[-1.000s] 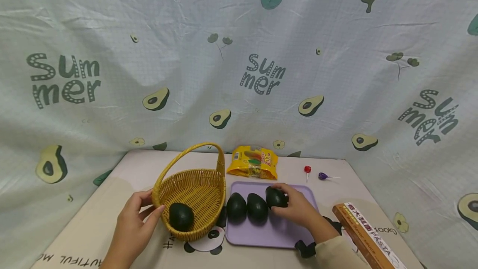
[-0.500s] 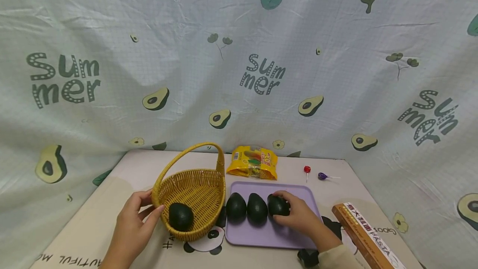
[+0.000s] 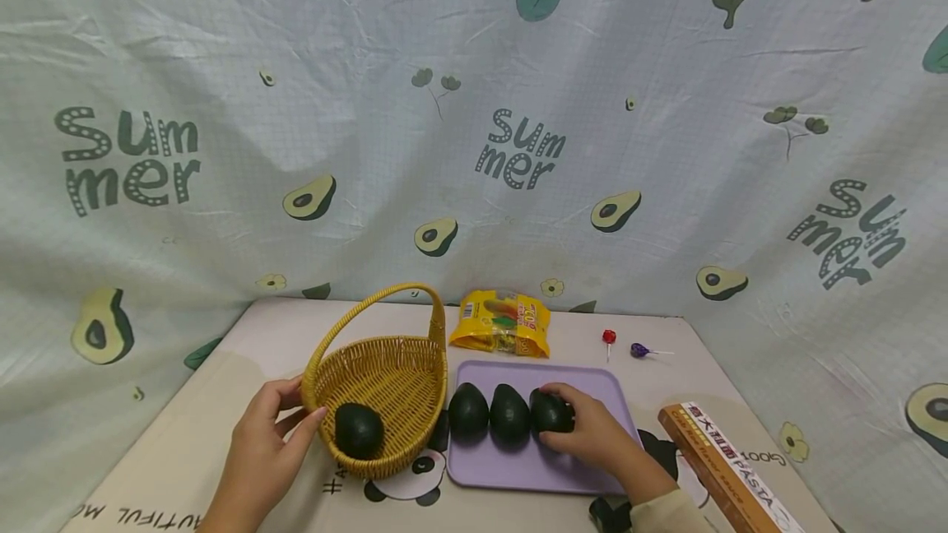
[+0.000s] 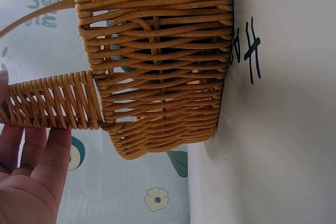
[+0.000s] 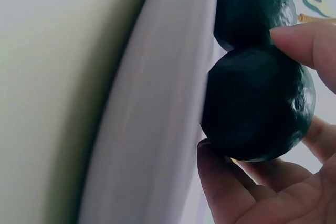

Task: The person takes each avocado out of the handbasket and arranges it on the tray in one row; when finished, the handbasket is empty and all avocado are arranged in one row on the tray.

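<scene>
My left hand (image 3: 259, 455) grips the yellow wicker basket (image 3: 403, 377) at the left base of its handle, thumb on the near side and fingers behind. One dark green avocado (image 3: 359, 431) lies inside the basket, near its front. On the lilac tray (image 3: 504, 471), two more avocados, the left one (image 3: 468, 413) and the middle one (image 3: 509, 416), stand side by side. My right hand (image 3: 592, 433) holds a third avocado (image 3: 550, 411) at the right end of that row, thumb on one side and fingers on the other. In the right wrist view this avocado (image 5: 257, 103) sits low at the tray's edge.
Behind the tray lies a yellow snack packet (image 3: 502, 322). A red lollipop (image 3: 609, 336) and a purple lollipop (image 3: 640, 349) lie at the back right. To the right of the tray is a long pasta box (image 3: 729, 467). A printed curtain (image 3: 385, 130) hangs behind the table.
My right hand has brought its avocado slightly nearer and to the right, in line with the other two, then stayed almost still. My left hand and the basket have not moved.
</scene>
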The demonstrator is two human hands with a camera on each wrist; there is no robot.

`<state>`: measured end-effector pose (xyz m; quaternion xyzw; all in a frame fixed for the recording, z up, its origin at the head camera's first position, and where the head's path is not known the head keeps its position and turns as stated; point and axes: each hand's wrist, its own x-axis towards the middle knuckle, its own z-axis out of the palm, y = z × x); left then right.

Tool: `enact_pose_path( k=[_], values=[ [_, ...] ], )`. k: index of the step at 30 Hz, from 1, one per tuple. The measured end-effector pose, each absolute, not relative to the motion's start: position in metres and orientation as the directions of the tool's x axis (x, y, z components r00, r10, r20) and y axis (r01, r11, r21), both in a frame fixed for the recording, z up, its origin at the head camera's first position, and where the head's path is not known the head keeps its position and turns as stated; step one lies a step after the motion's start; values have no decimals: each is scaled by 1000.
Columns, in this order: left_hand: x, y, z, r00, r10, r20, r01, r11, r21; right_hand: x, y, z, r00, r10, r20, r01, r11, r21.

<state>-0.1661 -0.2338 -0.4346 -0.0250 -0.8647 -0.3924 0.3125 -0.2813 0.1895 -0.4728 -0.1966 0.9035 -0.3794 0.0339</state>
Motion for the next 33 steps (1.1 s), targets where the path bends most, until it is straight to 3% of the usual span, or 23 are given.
enact_pose_path(
  k=[11, 33],
  values=[
    [-170, -233, -434, -806, -202, 557, 298, 673, 677, -280, 197, -477, -925, -371, 86, -317, 624, -715],
    [-170, -234, -433, -847, -259, 463, 163, 704, 691, -280, 197, -475, -912, -392, 121, -350, 589, -728]
  ],
)
